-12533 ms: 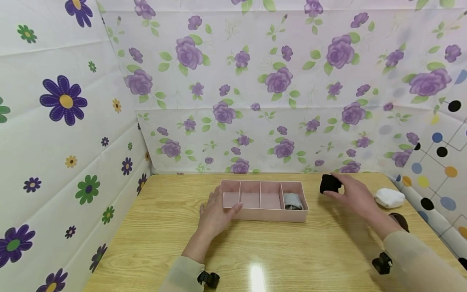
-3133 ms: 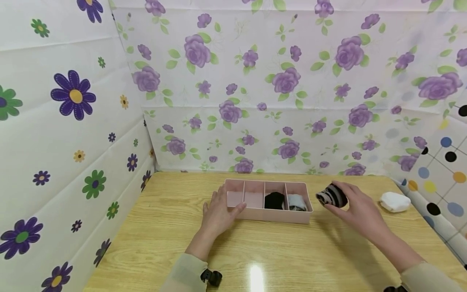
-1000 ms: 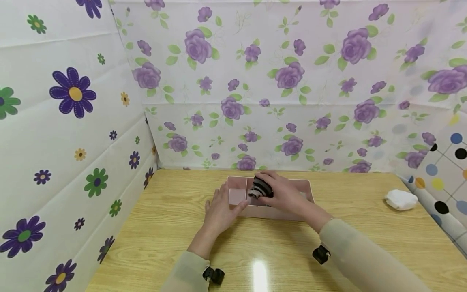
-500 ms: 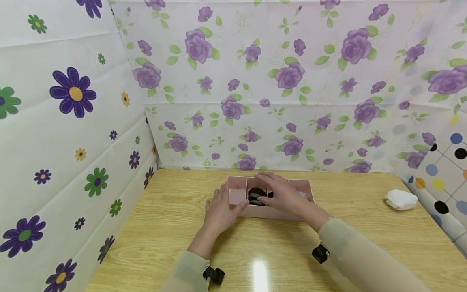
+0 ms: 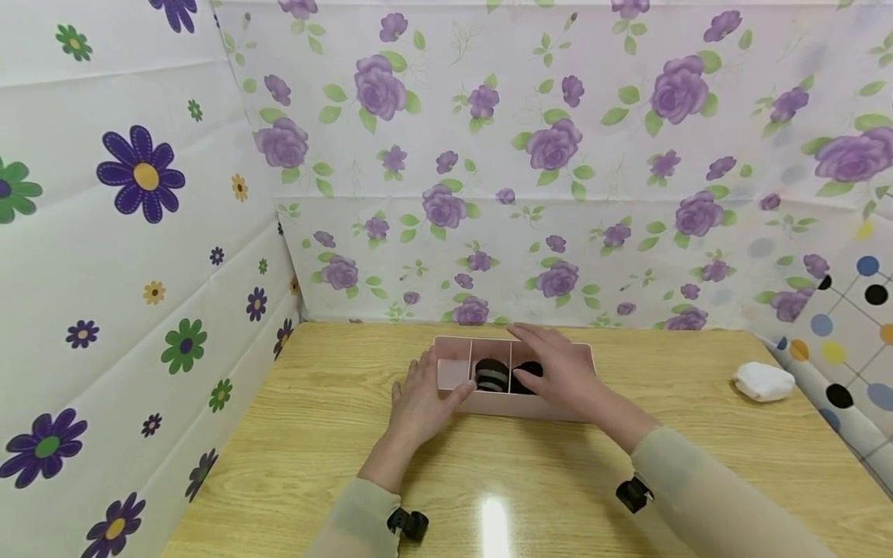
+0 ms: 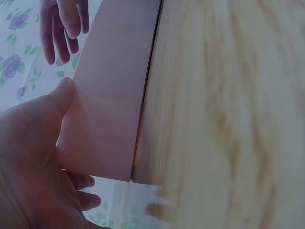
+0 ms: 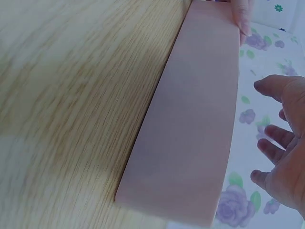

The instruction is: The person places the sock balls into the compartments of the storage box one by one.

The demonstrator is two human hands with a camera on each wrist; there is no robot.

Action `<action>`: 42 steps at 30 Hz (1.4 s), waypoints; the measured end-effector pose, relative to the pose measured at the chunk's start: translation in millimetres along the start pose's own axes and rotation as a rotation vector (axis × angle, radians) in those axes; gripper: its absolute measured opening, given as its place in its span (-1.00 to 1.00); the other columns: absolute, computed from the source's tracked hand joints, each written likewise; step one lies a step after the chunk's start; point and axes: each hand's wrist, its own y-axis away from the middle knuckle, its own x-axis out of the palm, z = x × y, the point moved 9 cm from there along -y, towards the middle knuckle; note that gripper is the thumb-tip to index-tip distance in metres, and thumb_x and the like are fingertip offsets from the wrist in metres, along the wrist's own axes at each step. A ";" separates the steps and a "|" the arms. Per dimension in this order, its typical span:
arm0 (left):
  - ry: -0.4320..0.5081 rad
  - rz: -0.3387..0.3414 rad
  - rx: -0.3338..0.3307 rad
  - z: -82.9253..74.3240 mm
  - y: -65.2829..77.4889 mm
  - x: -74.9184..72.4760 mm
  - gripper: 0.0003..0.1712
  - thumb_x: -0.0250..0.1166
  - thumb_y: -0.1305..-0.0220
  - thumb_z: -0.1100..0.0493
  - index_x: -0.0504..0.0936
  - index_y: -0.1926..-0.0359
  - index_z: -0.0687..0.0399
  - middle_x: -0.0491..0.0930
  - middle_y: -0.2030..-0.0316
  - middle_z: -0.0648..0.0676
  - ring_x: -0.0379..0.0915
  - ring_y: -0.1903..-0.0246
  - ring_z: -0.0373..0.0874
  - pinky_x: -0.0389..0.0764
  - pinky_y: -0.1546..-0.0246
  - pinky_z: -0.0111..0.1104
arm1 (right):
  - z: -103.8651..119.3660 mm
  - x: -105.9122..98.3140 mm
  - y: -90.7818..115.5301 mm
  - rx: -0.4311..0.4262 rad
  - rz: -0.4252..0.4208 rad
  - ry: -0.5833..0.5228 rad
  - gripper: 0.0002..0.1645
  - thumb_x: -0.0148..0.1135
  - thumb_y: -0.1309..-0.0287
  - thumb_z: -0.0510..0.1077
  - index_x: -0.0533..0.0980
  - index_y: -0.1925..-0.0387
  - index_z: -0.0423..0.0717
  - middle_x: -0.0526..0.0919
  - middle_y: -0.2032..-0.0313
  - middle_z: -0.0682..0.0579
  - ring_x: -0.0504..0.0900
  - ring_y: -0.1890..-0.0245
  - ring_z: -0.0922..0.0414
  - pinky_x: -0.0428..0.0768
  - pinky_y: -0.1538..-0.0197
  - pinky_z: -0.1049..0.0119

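Floral sheeting (image 5: 432,263) closes off the far side in the head view, with daisy-print sheeting (image 5: 143,256) on the left and dotted sheeting (image 5: 847,333) on the right, around a wood-grain table (image 5: 335,434). A pink box (image 5: 523,404) stands near the table's far edge. Its leftmost compartment is bare; a striped roll (image 5: 491,375) sits in the second and a black roll (image 5: 525,380) in the third. Contents of the rightmost compartment are hidden and cannot be confirmed. A white bundle (image 5: 763,382) lies well apart, near the table's right edge.

Risks, in judgement: the right hand is low over the dividers, so a careless sideways sweep could catch one or disturb the black roll. Should the left hand slacken, a knock could slide the box on the smooth surface. A stray sleeve could push the bundle off the right edge.

Left hand (image 5: 421,407) grips the box at its left end; right hand (image 5: 558,370) is spread over the right part, holding nothing.

Left wrist view: the thumb bears on the near wall's rim, and fingers reach round the left end.

Right wrist view: the right hand's fingers are loosely parted, with no object between them. The box's near wall appears undamaged.
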 end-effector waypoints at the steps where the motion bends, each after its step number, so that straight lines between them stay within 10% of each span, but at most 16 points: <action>1: 0.001 0.000 -0.001 -0.1 0.1 0.0 0.28 0.26 -0.50 -0.51 -0.13 -0.82 0.07 0.02 -0.74 0.26 -0.10 -0.70 0.36 -0.11 -0.56 0.48 | -2.6 -2.1 2.2 0.004 -0.010 0.015 -0.06 0.53 -0.43 -0.09 0.31 -0.70 -0.01 0.39 -0.61 -0.12 0.34 -0.57 -0.33 0.45 -0.42 -0.44; 42: -0.008 -0.001 -0.007 1.3 -1.0 1.8 0.26 0.26 -0.51 -0.49 -0.12 -0.82 0.07 0.11 -0.72 0.26 -0.06 -0.69 0.35 -0.12 -0.54 0.52 | -100.9 -78.9 109.3 0.116 -0.160 0.146 0.02 0.47 -0.49 0.05 0.20 -0.72 -0.21 0.41 -0.51 -0.46 0.40 -0.44 -0.50 0.10 -0.57 -0.48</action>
